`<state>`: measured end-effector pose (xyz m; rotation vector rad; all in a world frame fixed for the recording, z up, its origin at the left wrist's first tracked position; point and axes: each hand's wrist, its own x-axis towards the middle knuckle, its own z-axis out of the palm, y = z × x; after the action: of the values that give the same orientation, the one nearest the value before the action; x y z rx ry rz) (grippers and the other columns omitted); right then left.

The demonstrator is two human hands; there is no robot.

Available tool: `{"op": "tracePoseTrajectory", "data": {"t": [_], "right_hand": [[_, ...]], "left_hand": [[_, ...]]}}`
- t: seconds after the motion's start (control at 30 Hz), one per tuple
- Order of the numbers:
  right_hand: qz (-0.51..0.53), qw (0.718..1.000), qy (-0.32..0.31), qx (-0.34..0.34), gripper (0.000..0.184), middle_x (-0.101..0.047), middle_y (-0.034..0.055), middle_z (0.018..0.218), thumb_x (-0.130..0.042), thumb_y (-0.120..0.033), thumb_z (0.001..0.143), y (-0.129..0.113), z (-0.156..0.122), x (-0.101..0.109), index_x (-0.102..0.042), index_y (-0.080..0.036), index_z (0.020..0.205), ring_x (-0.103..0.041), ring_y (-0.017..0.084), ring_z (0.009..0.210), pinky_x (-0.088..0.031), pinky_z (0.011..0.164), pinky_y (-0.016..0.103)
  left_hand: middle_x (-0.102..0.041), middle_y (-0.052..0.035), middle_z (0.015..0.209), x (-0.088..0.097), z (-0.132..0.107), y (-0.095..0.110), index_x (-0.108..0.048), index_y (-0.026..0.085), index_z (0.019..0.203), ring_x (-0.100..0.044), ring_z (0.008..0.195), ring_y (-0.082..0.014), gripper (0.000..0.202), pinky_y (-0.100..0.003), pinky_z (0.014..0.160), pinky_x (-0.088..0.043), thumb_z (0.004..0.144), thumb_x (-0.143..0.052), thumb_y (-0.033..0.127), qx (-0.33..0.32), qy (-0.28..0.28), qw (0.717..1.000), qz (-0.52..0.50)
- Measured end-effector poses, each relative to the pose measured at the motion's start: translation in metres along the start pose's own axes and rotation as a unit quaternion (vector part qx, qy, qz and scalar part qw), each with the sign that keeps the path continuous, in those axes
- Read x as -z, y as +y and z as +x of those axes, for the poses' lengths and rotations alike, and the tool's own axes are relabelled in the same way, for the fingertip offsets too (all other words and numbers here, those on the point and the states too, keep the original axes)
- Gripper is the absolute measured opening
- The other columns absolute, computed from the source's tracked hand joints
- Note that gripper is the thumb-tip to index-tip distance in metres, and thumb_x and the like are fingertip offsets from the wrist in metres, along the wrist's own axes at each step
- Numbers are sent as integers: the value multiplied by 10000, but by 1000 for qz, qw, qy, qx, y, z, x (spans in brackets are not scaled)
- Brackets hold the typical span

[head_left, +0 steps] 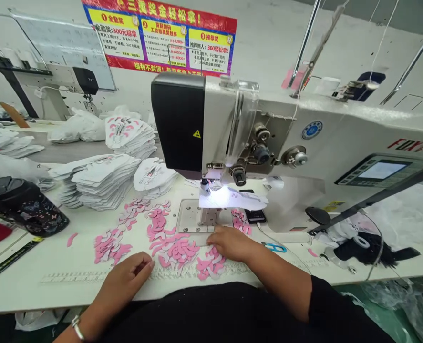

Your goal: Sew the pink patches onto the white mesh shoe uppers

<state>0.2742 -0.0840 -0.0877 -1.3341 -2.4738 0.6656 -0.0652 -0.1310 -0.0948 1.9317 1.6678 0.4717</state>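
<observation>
A white fabric piece (229, 197) lies under the lit needle area of the sewing machine (268, 143), resting on its raised post. My right hand (232, 242) is by the metal bed plate (190, 216), just below the post. Its fingers are bent together, and anything in them is hidden. My left hand (130, 274) rests near the table's front, fingers curled with the thumb close to them; I cannot make out anything inside. Pink and white small cut pieces (177, 250) lie in loose heaps between and beyond both hands.
Stacks of white cut panels (100, 178) stand at the left back. A black butterfly-patterned bottle (25, 205) lies far left. Right of the post are a phone (256, 216), blue thread snips (275, 247) and a cable. Black material (363, 250) lies far right.
</observation>
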Motion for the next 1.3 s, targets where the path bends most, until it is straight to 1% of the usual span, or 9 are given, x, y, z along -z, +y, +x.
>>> {"op": "tracePoseTrajectory", "data": {"t": [0.17,0.37,0.53,0.67,0.77,0.93,1.13,1.2,1.3], "right_hand": [[7,1000,-25,17,204,-603,27,1018,-554,-140,856,6,3,2,-675,-238,989,-587,181,910,-439,770,275],[66,998,15,-11,125,-582,44,1040,-537,-124,861,-3,-9,11,-621,-199,915,-576,179,906,-459,794,298],[156,985,71,-23,77,-585,10,917,-523,-188,919,-38,-20,28,-587,-206,958,-576,136,798,-482,698,240],[202,972,121,-3,61,-587,-2,905,-551,-254,940,-66,-23,41,-590,-211,957,-576,113,756,-477,657,215],[172,959,204,100,52,-603,-8,829,-592,-185,911,-74,-21,51,-634,-212,899,-582,126,790,-471,708,237],[36,919,285,269,220,-647,46,927,-501,-79,926,-67,-9,64,-633,-199,1056,-595,150,866,-502,733,267],[-66,911,306,268,162,-678,90,992,-551,-183,958,-63,-5,86,-593,-147,1111,-613,187,923,-534,818,322],[-126,919,310,207,194,-676,113,1043,-568,-235,959,-59,-7,98,-602,-149,1130,-614,230,991,-522,897,393],[-184,951,241,66,279,-656,124,1133,-630,-344,923,-51,-9,113,-637,-202,1162,-588,309,1080,-512,934,485]], "left_hand": [[-570,21,679,1,1,-4,-564,239,765,-542,670,-191,358,-272,642,-390,920,-417,527,0,-1,1000,-8],[-534,19,670,4,0,-4,-576,236,754,-505,668,-191,402,-271,632,-382,889,-453,593,29,26,997,-72],[-476,23,660,8,5,35,-584,225,779,-444,652,-173,382,-270,627,-368,865,-557,595,13,-3,983,-181],[-562,1,779,11,18,98,-601,224,970,-512,709,-168,315,-270,645,-414,841,-682,499,-55,-126,923,-359],[-595,-17,799,13,27,136,-581,209,1027,-563,740,-165,333,-274,681,-449,845,-705,459,-86,-169,862,-471],[-576,-8,777,24,38,163,-563,190,942,-560,681,-114,243,-219,624,-448,885,-683,393,-22,-225,789,-571],[-590,-2,761,52,53,168,-631,189,985,-522,635,-85,253,-190,593,-438,814,-780,299,2,-234,826,-514],[-593,-3,753,60,62,166,-656,185,932,-527,641,-91,222,-199,607,-445,800,-789,304,-3,-197,846,-496],[-584,6,710,63,79,164,-639,189,805,-533,649,-108,198,-213,605,-435,783,-792,314,-3,-120,863,-491]]}}
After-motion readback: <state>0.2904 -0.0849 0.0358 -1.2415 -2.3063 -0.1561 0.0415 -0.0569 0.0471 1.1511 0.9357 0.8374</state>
